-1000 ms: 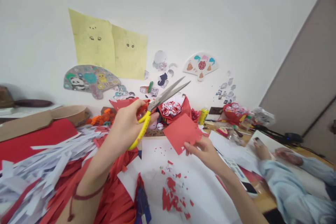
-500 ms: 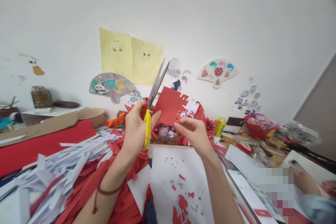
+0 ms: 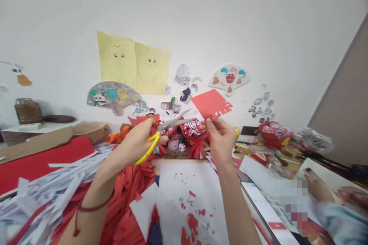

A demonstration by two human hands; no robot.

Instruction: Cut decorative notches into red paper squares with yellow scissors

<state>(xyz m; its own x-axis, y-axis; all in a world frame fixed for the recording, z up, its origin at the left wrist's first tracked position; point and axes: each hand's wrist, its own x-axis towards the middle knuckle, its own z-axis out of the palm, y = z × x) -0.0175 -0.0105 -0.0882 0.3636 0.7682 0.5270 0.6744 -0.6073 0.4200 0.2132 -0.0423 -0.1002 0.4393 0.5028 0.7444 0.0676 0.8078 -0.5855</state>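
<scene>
My left hand [image 3: 139, 139] is closed around the yellow handles of a pair of scissors [image 3: 166, 125]. The scissor blades are parted and point right, toward my right hand [image 3: 221, 138]. Pinched in my right fingers is a red sheet of paper [image 3: 211, 103], held up by its lower corner. Its right and lower right edge is ragged with cut notches. The blade tips are just left of the paper and appear apart from it. Below my hands lies a white sheet [image 3: 172, 199] with red paper scraps [image 3: 193, 222] scattered on it.
Piles of white paper strips [image 3: 60, 176] and red strips [image 3: 129, 199] fill the left side. Paper flower bouquets [image 3: 194, 128] stand at the back by the wall. A phone [image 3: 264, 210] lies at right, near another person's hands [image 3: 319, 185].
The red sheet has moved right and turned in my right hand. The scissors have swung from pointing up to pointing right, and their blades have spread wider. The view has shifted slightly.
</scene>
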